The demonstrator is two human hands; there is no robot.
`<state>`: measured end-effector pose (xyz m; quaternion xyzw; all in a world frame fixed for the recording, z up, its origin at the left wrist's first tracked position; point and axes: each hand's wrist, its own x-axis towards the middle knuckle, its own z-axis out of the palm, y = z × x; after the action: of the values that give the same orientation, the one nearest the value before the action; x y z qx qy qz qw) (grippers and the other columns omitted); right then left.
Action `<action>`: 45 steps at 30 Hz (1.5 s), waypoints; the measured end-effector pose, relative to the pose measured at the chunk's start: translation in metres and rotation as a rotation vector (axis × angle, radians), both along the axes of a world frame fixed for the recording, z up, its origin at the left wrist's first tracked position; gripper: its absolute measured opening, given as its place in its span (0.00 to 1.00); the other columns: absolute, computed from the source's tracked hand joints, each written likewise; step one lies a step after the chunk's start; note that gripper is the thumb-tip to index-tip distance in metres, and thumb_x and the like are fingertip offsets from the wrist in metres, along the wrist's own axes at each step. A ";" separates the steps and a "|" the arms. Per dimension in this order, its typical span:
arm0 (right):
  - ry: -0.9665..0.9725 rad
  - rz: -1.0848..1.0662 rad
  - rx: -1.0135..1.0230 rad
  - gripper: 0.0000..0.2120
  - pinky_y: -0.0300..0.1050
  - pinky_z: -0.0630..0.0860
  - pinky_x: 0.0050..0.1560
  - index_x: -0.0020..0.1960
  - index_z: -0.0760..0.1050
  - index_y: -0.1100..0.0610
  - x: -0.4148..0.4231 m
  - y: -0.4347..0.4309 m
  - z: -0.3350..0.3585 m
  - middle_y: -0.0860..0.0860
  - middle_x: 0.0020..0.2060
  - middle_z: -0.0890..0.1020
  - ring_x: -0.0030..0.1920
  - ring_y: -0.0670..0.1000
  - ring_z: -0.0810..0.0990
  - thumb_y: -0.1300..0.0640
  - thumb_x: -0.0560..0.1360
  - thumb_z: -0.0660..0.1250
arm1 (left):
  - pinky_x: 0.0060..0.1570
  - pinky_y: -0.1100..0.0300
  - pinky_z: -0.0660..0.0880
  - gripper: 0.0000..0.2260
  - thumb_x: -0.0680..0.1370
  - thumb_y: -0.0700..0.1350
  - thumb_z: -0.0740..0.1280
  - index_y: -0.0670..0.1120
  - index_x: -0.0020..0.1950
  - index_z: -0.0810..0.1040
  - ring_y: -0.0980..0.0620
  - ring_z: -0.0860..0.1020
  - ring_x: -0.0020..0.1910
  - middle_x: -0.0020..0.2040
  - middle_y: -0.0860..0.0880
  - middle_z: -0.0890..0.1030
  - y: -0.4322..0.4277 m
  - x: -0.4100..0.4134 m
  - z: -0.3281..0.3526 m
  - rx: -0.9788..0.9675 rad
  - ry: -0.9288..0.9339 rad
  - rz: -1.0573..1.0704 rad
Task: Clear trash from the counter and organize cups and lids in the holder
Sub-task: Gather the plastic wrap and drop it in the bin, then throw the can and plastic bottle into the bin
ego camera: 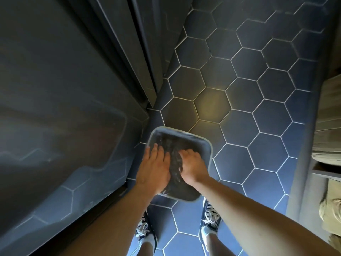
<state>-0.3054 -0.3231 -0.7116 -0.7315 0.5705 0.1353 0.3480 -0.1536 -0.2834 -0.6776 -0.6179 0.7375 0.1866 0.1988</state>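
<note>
A small grey rectangular trash bin stands on the floor right below me, lined with a black trash bag. My left hand lies flat on the bag at the bin's left side, fingers straight and pressing down. My right hand is at the bin's middle right, its fingers curled down into the bag and its thumb against a bunched ridge of black plastic between the two hands. What is inside the bag is hidden. No cups, lids or holder are in view.
A dark glossy cabinet front fills the left side, close to the bin. Blue hexagon floor tiles stretch ahead and to the right. Shelving with pale boxes runs along the right edge. My sneakers stand just behind the bin.
</note>
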 end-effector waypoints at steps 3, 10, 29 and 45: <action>0.001 0.042 0.019 0.28 0.51 0.70 0.66 0.74 0.65 0.53 -0.004 -0.002 0.036 0.56 0.65 0.73 0.64 0.59 0.71 0.54 0.76 0.68 | 0.77 0.37 0.48 0.29 0.80 0.54 0.57 0.44 0.79 0.57 0.37 0.53 0.80 0.80 0.38 0.60 0.002 -0.002 0.036 0.014 -0.032 0.057; 0.027 0.067 0.022 0.31 0.52 0.73 0.63 0.74 0.63 0.52 -0.011 -0.004 0.137 0.56 0.67 0.72 0.67 0.60 0.70 0.48 0.75 0.69 | 0.76 0.36 0.50 0.30 0.80 0.57 0.57 0.45 0.79 0.57 0.35 0.53 0.79 0.80 0.38 0.59 0.006 -0.008 0.137 0.003 -0.066 0.172; -0.029 0.280 -0.237 0.29 0.54 0.75 0.60 0.70 0.67 0.53 -0.060 0.001 0.403 0.55 0.62 0.77 0.61 0.60 0.75 0.47 0.73 0.70 | 0.76 0.38 0.53 0.31 0.78 0.56 0.61 0.45 0.78 0.60 0.37 0.56 0.78 0.77 0.40 0.63 0.053 -0.074 0.387 -0.187 -0.045 0.467; -0.262 0.565 -0.550 0.33 0.52 0.73 0.66 0.76 0.61 0.51 0.001 0.047 0.561 0.52 0.70 0.71 0.67 0.57 0.72 0.44 0.76 0.67 | 0.78 0.38 0.51 0.31 0.79 0.56 0.59 0.47 0.80 0.57 0.37 0.52 0.81 0.81 0.39 0.58 0.151 -0.026 0.537 -0.575 -0.119 0.713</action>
<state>-0.3040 -0.2764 -0.1506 -0.9361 0.3129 -0.0260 0.1586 -0.1800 -0.1325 -0.1407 -0.8726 0.4882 -0.0045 -0.0152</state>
